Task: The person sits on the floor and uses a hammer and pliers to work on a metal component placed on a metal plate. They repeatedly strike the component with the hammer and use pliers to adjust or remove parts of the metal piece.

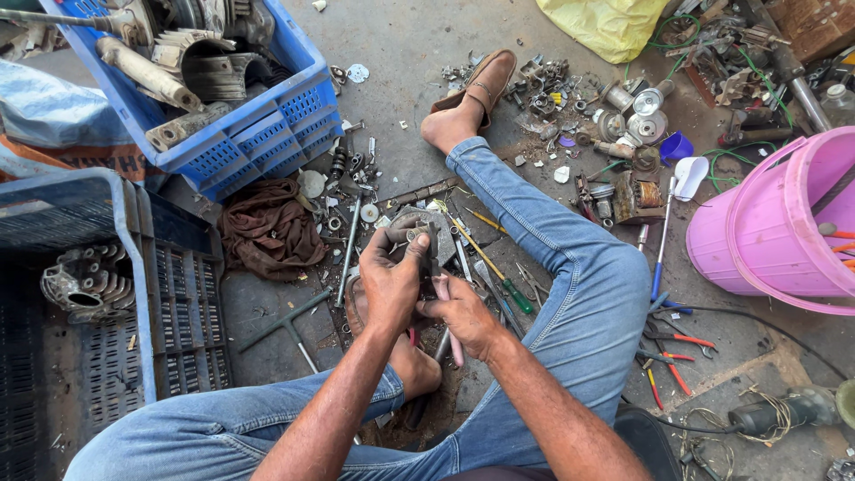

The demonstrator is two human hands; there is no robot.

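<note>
I sit on the floor with my legs in blue jeans bent around a pile of tools. My left hand (389, 283) grips a small metal part (412, 235) held above the floor. My right hand (463, 312) holds pliers with pink handles (443, 294), whose jaws reach up to that part. Just behind the hands lies a round grey metal casing (419, 218). A screwdriver with a green and yellow handle (509, 289) lies beside my right knee.
A blue crate (258, 134) full of engine parts stands at the back left, a darker crate (134, 294) at the left. A brown rag (270, 230), a T-handle wrench (289, 330), a pink bucket (766, 232) at the right, red-handled pliers (672, 352) and scattered metal parts surround me.
</note>
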